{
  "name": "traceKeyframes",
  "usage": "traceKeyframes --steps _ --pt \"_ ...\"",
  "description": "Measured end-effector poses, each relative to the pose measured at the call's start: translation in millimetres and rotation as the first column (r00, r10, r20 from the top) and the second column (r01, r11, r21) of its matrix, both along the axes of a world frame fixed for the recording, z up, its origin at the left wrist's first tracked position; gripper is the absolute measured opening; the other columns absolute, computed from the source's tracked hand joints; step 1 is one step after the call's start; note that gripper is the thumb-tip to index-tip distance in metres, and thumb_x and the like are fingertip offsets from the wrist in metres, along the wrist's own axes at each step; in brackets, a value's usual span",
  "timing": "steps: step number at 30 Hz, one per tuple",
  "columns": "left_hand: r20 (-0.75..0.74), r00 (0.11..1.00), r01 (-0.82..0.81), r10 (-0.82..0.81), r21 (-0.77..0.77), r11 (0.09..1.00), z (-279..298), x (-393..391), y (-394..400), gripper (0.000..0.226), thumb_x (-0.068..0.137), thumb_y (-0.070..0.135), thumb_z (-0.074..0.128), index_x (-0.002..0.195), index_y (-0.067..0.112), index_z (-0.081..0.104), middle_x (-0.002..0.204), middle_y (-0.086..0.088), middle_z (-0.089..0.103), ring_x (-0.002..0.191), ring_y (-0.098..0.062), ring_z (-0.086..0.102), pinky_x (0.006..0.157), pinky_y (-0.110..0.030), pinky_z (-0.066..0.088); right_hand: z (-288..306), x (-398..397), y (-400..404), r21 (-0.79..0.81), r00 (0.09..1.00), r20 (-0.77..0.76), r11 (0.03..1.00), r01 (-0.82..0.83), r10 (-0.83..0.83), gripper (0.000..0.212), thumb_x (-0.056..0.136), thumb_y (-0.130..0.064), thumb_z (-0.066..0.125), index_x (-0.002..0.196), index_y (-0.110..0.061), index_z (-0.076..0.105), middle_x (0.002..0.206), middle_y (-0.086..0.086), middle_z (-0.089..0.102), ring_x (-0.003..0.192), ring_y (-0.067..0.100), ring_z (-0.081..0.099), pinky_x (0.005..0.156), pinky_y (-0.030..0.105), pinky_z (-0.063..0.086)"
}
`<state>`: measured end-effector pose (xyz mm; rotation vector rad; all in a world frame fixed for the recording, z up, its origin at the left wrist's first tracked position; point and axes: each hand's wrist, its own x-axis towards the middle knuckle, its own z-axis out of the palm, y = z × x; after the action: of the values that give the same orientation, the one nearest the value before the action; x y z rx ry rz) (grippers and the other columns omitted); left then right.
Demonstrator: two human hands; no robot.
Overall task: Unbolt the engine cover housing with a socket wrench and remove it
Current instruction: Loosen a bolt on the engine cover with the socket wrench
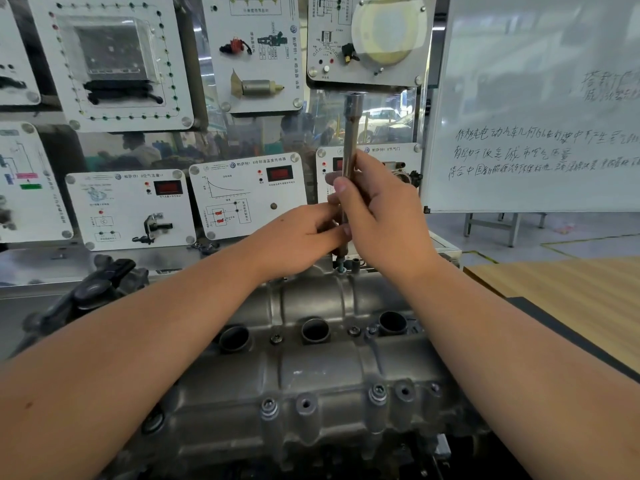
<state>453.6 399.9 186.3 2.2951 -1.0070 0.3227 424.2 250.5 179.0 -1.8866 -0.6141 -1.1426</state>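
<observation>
I hold the wrench (350,140) upright over a raised bolt (341,268) at the cover (311,368) far edge; right hand (377,209) grips the shaft, left hand (304,233) pinches its lower end. Cover still seated on the engine; near-edge bolts (377,393) remain, so removal is some way off

Both forearms run from the lower corners to frame centre, crossing over the cover (311,368) and blocking a straight reach to its middle. The left hand (301,233) and right hand (377,209) crowd the upright wrench (350,133) at the cover's far edge. Behind, display panels (242,199) wall off the upper left and centre, the whiteboard (540,109) the upper right. Open room lies over the wooden table (568,292) at right, and above the cover's near bolts (377,393) between the arms
</observation>
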Motion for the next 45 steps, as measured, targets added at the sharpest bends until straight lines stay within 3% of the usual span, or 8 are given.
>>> traceKeyframes --steps 7,12,18,22,27,31,36,45 --pt "0.03 1.0 0.001 0.0 -0.009 1.0 1.4 2.1 0.1 0.012 0.102 0.036 0.057 0.102 0.048 0.059 0.094 0.014 0.072 0.085 0.001 0.067 0.072 -0.017 0.051 -0.4 -0.6 -0.2 0.054 0.999 -0.027 0.998 -0.042 0.043 0.054 0.097 -0.026 0.064 0.146 -0.017 0.044 0.102 -0.015 0.07 0.096 0.0 0.067 0.081 0.011 0.052" --pt "0.0 1.0 -0.008 0.008 -0.031 0.999 0.3 2.1 -0.9 0.025 0.099 0.037 0.062 0.114 0.017 0.065 0.104 -0.009 0.073 0.098 -0.026 0.07 0.091 -0.051 0.053 1.1 -0.3 -0.4 -0.001 0.998 0.058 1.0 0.03 -0.03 0.025 0.096 -0.017 0.062 0.12 -0.013 0.066 0.084 -0.025 0.061 0.085 -0.001 0.062 0.075 0.015 0.05" --pt "-0.016 1.0 -0.014 0.014 -0.053 0.999 -1.4 3.4 1.6 0.018 0.103 0.032 0.057 0.11 0.019 0.068 0.091 0.004 0.074 0.081 -0.018 0.069 0.079 -0.046 0.055 0.8 -2.2 -0.1 0.038 0.998 -0.051 0.999 -0.022 0.024 0.043 0.102 -0.019 0.051 0.144 -0.016 0.046 0.095 0.002 0.074 0.083 0.016 0.07 0.075 0.04 0.058" --pt "-0.018 1.0 0.007 -0.008 -0.046 0.999 -0.5 2.8 0.1 0.02 0.101 0.035 0.061 0.117 0.026 0.065 0.1 0.001 0.075 0.093 -0.014 0.07 0.089 -0.046 0.055 -0.6 -0.5 -0.9 0.033 0.999 -0.03 0.999 -0.013 0.014 0.052 0.098 -0.026 0.062 0.146 -0.016 0.046 0.093 -0.021 0.066 0.083 -0.013 0.062 0.077 0.007 0.049" --pt "-0.021 1.0 0.009 -0.01 -0.058 0.998 -1.1 2.5 0.9 0.023 0.1 0.034 0.061 0.113 0.016 0.066 0.101 -0.008 0.073 0.096 -0.026 0.07 0.09 -0.051 0.054 0.6 -0.9 -0.4 -0.016 0.999 0.031 1.0 0.01 -0.009 0.011 0.099 -0.017 0.058 0.109 -0.017 0.063 0.077 -0.023 0.061 0.075 -0.005 0.06 0.066 0.009 0.043" --pt "-0.067 0.998 -0.005 -0.001 -0.084 0.996 -1.4 3.6 2.4 0.019 0.103 0.029 0.059 0.114 0.017 0.068 0.099 -0.007 0.075 0.094 -0.034 0.069 0.088 -0.056 0.054 0.6 -0.2 -1.0 -0.026 0.999 -0.034 1.0 -0.002 0.002 0.019 0.104 -0.019 0.049 0.119 -0.014 0.059 0.091 -0.001 0.073 0.076 0.009 0.067 0.068 0.035 0.055" --pt "-0.036 0.999 0.0 -0.002 -0.059 0.998 -0.7 4.3 2.2 0.016 0.1 0.033 0.062 0.111 0.023 0.068 0.096 0.006 0.075 0.09 -0.014 0.071 0.084 -0.044 0.056 0.2 -1.2 -0.2 0.023 0.998 -0.049 0.999 -0.04 0.041 0.057 0.101 -0.024 0.057 0.153 -0.016 0.035 0.1 -0.014 0.07 0.093 0.002 0.067 0.079 0.014 0.052" --pt "-0.053 0.998 0.025 -0.029 -0.081 0.996 -2.6 1.8 2.3 0.03 0.095 0.045 0.056 0.111 0.022 0.067 0.099 0.001 0.075 0.095 -0.022 0.071 0.091 -0.054 0.054 1.9 -2.5 -1.9 -0.052 0.999 -0.024 0.998 -0.026 0.025 0.02 0.102 -0.016 0.052 0.119 -0.014 0.062 0.092 -0.007 0.073 0.084 0.006 0.066 0.071 0.018 0.05"
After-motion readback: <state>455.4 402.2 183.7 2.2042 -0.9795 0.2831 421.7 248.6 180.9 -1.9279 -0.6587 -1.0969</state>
